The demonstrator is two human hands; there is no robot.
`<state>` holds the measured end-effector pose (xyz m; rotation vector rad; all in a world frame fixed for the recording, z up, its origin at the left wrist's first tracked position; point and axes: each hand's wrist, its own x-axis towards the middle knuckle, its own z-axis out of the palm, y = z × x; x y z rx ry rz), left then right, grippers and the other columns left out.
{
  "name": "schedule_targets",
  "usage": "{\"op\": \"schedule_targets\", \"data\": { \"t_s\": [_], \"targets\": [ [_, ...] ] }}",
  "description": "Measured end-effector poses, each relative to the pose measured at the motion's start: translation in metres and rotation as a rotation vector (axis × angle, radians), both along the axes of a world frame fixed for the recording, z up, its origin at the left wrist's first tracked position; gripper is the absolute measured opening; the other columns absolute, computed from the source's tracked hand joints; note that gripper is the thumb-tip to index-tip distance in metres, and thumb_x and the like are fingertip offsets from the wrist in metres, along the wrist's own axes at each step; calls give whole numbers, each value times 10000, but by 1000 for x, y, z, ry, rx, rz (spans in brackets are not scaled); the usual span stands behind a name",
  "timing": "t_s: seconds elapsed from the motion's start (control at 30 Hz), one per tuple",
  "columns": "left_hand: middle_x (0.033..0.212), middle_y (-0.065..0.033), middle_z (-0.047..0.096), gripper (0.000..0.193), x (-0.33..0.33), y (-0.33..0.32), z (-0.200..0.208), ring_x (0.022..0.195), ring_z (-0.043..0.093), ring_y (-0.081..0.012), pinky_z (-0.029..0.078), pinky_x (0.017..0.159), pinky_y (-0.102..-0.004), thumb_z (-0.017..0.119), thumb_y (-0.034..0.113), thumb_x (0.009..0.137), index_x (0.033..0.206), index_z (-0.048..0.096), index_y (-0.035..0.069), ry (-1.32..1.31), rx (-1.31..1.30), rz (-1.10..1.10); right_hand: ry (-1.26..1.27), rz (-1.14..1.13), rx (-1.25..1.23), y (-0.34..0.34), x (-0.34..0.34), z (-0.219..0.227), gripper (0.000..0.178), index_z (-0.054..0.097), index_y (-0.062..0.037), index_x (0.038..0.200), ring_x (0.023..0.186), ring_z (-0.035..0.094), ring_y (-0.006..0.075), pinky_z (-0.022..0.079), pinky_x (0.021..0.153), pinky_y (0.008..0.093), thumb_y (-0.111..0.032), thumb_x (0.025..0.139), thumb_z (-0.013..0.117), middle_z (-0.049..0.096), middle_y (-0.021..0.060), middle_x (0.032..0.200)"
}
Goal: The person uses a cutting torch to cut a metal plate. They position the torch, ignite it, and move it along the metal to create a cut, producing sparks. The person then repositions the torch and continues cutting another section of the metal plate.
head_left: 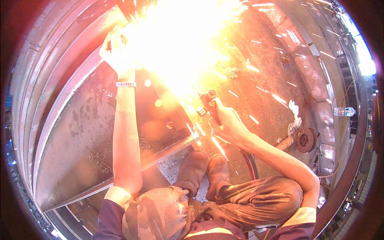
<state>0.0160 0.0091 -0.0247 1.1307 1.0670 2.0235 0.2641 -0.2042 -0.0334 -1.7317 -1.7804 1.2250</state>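
In my right hand [230, 125] is a cutting torch [211, 95], its valve knobs showing just ahead of my curled fingers. The torch's front end vanishes into a huge white-yellow glare [180, 36] that throws sparks to the right and downward. My left hand [119, 50] is at the glare's left edge, with fingers curled; whatever is in them is washed out by the light. Beneath both arms lies a large steel plate [80, 132] with a raised edge. A narrow steel bar [172, 108] runs down out of the glare between my hands.
Hoses [252, 165] trail below my right hand, near my boots [218, 168]. A rusty spool-shaped piece [306, 140] lies at the right. Beyond it, a clear plastic bottle [345, 112] rests by the steel beams. Curved steel ribs [44, 76] line the left side.
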Motion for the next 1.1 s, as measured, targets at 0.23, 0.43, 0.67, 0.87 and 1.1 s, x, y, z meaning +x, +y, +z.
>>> {"op": "schedule_targets", "data": {
  "t_s": [0.23,0.43,0.67,0.87,1.1],
  "targets": [
    [521,10,427,363,8,-7,10,464,371,-74,297,456,-267,568,101,912,575,455,31,14,2,6,16,29,97,-1,0,-11,370,338,42,1130,621,565,437,417,617,504,-62,852,559,525,261,643],
    [526,3,447,341,7,-6,9,465,381,-70,290,456,-262,571,114,916,596,498,23,48,18,21,-14,33,95,-2,0,-5,421,336,61,1169,653,588,444,418,631,514,-67,845,572,548,274,672],
    [522,5,448,339,6,-2,5,469,380,-69,276,458,-264,580,116,917,596,525,19,-36,-1,5,-97,99,104,-2,1,2,648,213,272,1312,816,620,480,476,714,520,-28,834,532,605,321,849],
    [515,0,449,357,5,-6,6,475,377,-72,270,460,-273,582,117,910,578,506,11,34,2,-4,-18,120,120,-6,3,-3,678,199,250,1363,783,612,459,475,703,517,-35,834,514,610,299,834],
    [517,6,445,336,5,-3,5,467,357,-70,247,457,-272,575,101,891,579,500,2,16,-4,20,-94,36,-27,-10,4,-1,707,228,127,1456,742,603,458,476,693,518,-53,838,520,586,306,793]
  ]
}}
